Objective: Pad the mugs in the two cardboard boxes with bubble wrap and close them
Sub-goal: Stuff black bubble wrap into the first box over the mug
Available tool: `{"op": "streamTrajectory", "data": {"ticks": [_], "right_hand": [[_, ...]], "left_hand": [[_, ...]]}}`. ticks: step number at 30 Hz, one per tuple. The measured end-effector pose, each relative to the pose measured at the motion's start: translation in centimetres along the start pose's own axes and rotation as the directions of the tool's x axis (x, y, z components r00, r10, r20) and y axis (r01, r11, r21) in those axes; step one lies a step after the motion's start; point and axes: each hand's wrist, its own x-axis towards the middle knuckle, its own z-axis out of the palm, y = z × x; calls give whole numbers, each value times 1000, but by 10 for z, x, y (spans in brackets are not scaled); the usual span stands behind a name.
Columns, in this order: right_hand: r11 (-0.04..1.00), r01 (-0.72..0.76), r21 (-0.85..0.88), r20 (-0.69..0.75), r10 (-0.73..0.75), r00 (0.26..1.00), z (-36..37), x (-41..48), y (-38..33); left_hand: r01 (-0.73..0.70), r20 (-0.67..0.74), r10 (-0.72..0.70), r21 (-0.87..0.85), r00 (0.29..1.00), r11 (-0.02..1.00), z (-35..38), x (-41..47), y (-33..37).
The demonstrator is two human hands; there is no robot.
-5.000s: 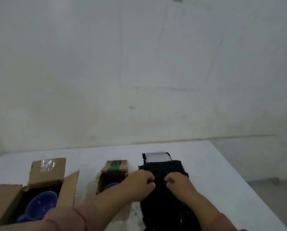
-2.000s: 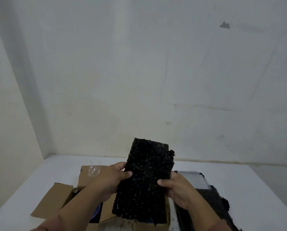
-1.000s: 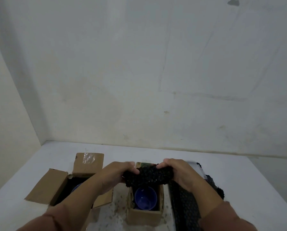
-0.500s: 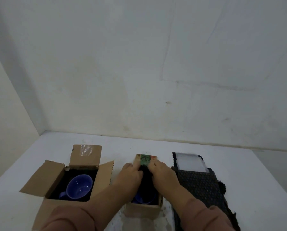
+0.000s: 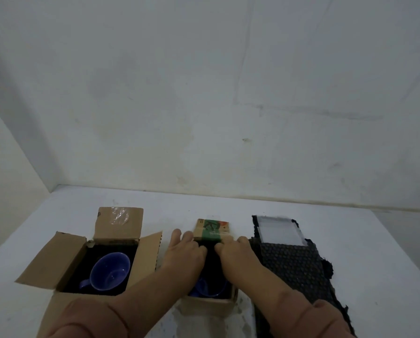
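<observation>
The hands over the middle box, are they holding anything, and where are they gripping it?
Both the left hand and right hand press a black bubble wrap piece into the small box, fingers on its top edge.

You have a single head-worn wide-angle view, looking forward and slightly down from above the near edge of the white table (image 5: pixel 350 240). The wall (image 5: pixel 204 93) fills the upper half. Both open cardboard boxes (image 5: pixel 116 223) sit close, low in frame.

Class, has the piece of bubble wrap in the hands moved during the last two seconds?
Yes. It went down from above the small box into it, between both hands.
</observation>
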Motion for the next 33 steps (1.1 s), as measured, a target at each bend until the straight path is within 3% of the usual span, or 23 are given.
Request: {"op": "streamTrajectory", "data": {"ticks": [7, 11, 15, 17, 19, 20, 22, 23, 24, 26, 28, 30, 33], "right_hand": [[999, 13, 31, 17, -14, 1000, 6, 2, -5], [1000, 0, 28, -114, 3, 993, 17, 3, -3], [993, 23, 116, -59, -16, 998, 19, -3, 2], [964, 49, 262, -196, 4, 981, 20, -14, 9], [847, -4, 532, -298, 192, 935, 27, -37, 25], [762, -65, 644, -278, 312, 908, 30, -51, 34], [628, -261, 734, -152, 526, 837, 41, -80, 56], [564, -377, 735, -52, 600, 798, 49, -94, 67], [526, -473, 707, 44, 634, 772, 56, -106, 75], [524, -593, 611, 170, 645, 745, 72, -125, 85], [541, -634, 553, 261, 610, 748, 81, -137, 87], [559, -626, 544, 313, 557, 769, 86, -143, 84], [585, -605, 539, 331, 513, 792, 92, -146, 81]], "left_hand": [[2, 37, -1, -13, 999, 1000, 3, 4, 3], [6, 40, -5, -34, 999, 999, 3, 5, 3], [41, 27, -40, -31, 999, 999, 0, 3, 5], [67, -10, -68, -101, 998, 993, 3, 2, 8], [45, -105, -72, -243, 992, 969, 5, 2, 19], [-11, -193, -54, -323, 980, 946, 9, 4, 28], [-182, -370, -29, -524, 929, 832, 9, 5, 54], [-230, -346, -31, -685, 938, 691, 1, 3, 71], [-191, -246, -37, -828, 968, 527, -4, 0, 88], [48, 57, 38, -978, 998, 205, -10, 1, 121], [297, 295, 62, -955, 953, -14, -4, 11, 148], [477, 473, 64, -864, 879, -165, 0, 20, 161], [565, 583, 44, -763, 811, -312, -4, 29, 166]]}}
